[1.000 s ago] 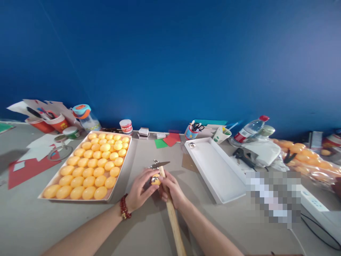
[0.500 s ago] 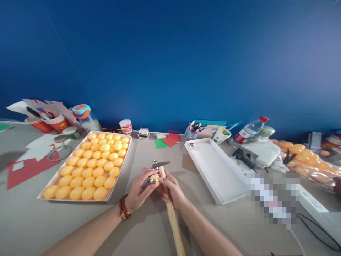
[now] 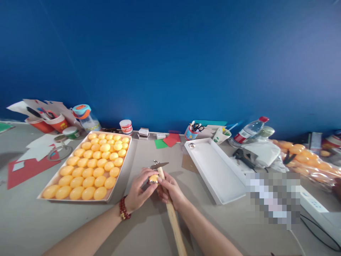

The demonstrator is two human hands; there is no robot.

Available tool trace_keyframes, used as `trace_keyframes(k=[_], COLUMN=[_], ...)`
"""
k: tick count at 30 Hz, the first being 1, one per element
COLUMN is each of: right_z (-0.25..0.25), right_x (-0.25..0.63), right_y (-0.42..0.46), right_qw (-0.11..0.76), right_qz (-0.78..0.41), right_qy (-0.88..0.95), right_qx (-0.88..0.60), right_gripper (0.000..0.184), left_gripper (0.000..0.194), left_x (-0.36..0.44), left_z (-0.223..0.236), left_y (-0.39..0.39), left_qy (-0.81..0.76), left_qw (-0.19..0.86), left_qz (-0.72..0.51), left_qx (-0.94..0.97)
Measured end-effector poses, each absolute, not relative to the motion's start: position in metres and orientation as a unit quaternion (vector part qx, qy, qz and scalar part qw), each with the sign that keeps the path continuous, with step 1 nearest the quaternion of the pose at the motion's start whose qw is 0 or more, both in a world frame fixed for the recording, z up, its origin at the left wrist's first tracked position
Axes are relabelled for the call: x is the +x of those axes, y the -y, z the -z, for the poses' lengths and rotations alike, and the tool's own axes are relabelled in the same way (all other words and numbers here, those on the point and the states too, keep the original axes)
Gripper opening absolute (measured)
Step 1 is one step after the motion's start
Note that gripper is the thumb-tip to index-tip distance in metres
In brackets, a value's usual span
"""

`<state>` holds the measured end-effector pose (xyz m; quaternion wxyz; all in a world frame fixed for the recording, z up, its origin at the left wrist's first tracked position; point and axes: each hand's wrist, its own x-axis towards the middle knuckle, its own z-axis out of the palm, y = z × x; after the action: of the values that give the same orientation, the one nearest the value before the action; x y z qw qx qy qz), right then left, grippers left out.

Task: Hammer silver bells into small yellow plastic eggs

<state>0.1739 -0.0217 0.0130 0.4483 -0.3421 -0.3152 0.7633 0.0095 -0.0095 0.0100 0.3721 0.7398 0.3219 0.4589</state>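
Observation:
My left hand (image 3: 140,188), with a red bead bracelet on its wrist, is closed around a yellow ball (image 3: 153,178). Shiny silver material covers part of the ball's near side; its exact form is too small to tell. My right hand (image 3: 170,188) is wrapped round the wooden handle of a hammer-like tool (image 3: 174,224), and its thumb reaches to the ball's right side. The tool's narrow dark metal head points away, just beyond the ball. Small shiny pieces (image 3: 156,162) show beside that head.
On the left, a shallow box (image 3: 108,200) holds rows of yellow balls. A long white tray (image 3: 213,167) on the right has one silver ball (image 3: 191,145) in its far corner. Cups, bottles and a bag of orange balls (image 3: 309,160) line the wall.
The ball has turned in my fingers, so more yellow shows on top and the silver sits lower. The tool's head has shifted slightly left. Both hands stay in nearly the same place.

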Motion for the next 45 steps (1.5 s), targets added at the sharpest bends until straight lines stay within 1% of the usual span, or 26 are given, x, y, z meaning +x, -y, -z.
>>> trace_keyframes(k=[4,11,16,19,29,35,40,43,45], right_z=[-0.015,-0.013,-0.012,-0.010,-0.005,-0.006,-0.008,-0.008,-0.009], right_x=[0.175,0.175,0.177,0.177,0.178,0.177,0.175,0.174,0.174], right_y=[0.021,0.020,0.020,0.020,0.018,0.018,0.020,0.021,0.021], right_qw=[0.447,0.444,0.448,0.454,0.456,0.454,0.458,0.463,0.461], right_qz=[-0.775,-0.785,-0.793,-0.797,-0.809,-0.806,-0.780,-0.765,-0.763], right_qy=[0.307,0.300,0.289,0.274,0.249,0.256,0.295,0.308,0.308], right_qx=[-0.325,-0.311,-0.294,-0.288,-0.276,-0.280,-0.306,-0.326,-0.332], right_gripper=[0.041,0.038,0.039,0.036,0.034,0.036,0.041,0.041,0.041], left_gripper=[0.030,0.027,0.032,0.035,0.031,0.032,0.042,0.037,0.035], left_x=[0.008,0.009,0.008,0.006,0.006,0.006,0.008,0.010,0.010], left_z=[-0.010,-0.013,-0.008,-0.005,-0.004,-0.001,0.000,-0.002,-0.003], left_y=[0.009,0.011,0.010,0.009,0.008,0.007,0.008,0.008,0.008], left_qy=[-0.305,-0.315,-0.299,-0.280,-0.290,-0.294,-0.303,-0.306,-0.308], left_qw=[0.396,0.390,0.403,0.409,0.410,0.396,0.342,0.309,0.306], left_qz=[-0.457,-0.459,-0.461,-0.468,-0.466,-0.468,-0.473,-0.475,-0.477], left_qx=[0.736,0.733,0.731,0.732,0.728,0.733,0.753,0.765,0.764])
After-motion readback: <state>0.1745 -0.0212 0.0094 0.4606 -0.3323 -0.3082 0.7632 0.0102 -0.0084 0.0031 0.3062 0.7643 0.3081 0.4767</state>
